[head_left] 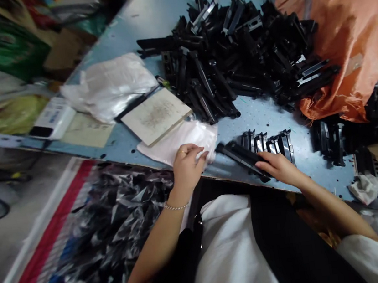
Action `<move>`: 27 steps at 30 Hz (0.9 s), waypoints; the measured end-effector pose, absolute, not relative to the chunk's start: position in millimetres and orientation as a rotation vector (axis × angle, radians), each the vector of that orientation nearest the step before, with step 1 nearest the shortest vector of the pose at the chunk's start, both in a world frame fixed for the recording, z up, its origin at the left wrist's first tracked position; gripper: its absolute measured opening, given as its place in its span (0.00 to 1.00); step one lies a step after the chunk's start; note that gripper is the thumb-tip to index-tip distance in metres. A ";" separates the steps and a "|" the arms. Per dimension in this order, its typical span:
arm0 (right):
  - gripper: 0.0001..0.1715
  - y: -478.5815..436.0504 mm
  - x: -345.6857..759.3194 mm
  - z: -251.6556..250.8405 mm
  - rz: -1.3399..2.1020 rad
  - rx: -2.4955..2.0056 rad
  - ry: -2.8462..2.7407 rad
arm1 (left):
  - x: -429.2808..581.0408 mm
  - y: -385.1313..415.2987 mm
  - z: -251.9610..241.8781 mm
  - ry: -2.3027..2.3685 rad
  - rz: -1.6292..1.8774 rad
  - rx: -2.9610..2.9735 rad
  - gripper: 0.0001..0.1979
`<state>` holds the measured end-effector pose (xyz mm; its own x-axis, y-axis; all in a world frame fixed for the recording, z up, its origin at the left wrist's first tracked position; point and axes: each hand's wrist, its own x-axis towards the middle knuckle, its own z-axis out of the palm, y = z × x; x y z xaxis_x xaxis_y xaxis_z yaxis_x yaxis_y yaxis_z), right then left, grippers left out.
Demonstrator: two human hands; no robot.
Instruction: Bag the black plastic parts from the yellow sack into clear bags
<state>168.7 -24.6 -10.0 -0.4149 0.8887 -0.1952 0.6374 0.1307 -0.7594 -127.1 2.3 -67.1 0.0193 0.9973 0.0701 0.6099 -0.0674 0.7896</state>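
My left hand [188, 168] rests at the table's near edge, its fingers pinching a folded white plastic bag [178, 142]. My right hand [278, 169] is closed over the end of a long black plastic part [241, 159], which lies tilted across the table edge. Just beyond that hand stands a row of similar black parts [268, 144]. A large heap of black plastic parts [236, 53] covers the middle of the blue workbench [262, 118]. Some of the parts have metal strips on them.
A pale board dusted with fibres [156, 115] and a crumpled white plastic sheet [110, 89] lie left of the heap. An orange woven sack [338, 36] and more black parts [349, 128] sit to the right. Below left, a crate holds dark bagged items [106, 229].
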 end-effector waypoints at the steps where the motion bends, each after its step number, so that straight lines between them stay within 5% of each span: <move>1: 0.19 -22.3 168.2 -13.1 1.269 -1.534 -1.925 | -131.3 7.2 -76.7 1.727 0.889 1.859 0.09; 5: 0.21 -22.7 151.1 -19.6 1.591 -1.518 -1.362 | -140.5 26.3 -95.6 1.725 0.852 1.917 0.07; 14: 0.19 -32.6 90.3 -37.4 2.040 -1.217 -0.743 | -160.9 47.4 -89.7 1.494 1.062 1.055 0.10; 17: 0.13 -33.4 65.3 -52.2 2.285 -1.013 -0.577 | -166.1 44.9 -87.8 1.554 1.071 1.214 0.02; 22: 0.08 -27.1 49.3 -77.5 2.509 -0.870 -0.321 | -182.5 33.3 -79.6 1.632 0.981 1.818 0.15; 27: 0.15 -17.8 42.7 -85.3 2.659 -0.664 -0.243 | -181.3 10.2 -66.2 1.511 0.949 2.102 0.24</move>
